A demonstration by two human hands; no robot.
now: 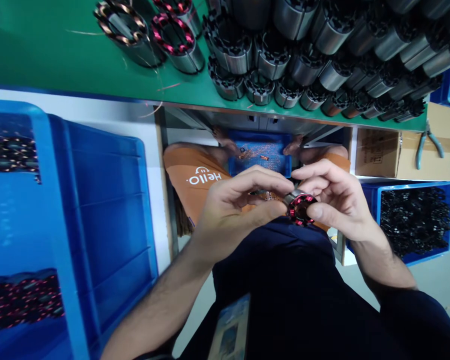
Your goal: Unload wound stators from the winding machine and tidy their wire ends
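Note:
A small metal stator with red windings and a black slotted end is held between both hands above my lap, its wound end turned toward me. My left hand pinches its left side between thumb and fingers. My right hand has its thumb on the right edge of the wound end, with the fingers bent behind it. Two more stators with red windings and one with copper-coloured windings stand on the green table.
Rows of bare stators fill the table's right part. Blue crates with wound stators are at left. At right are a cardboard box with pliers and a blue bin of black parts. A blue tray lies below.

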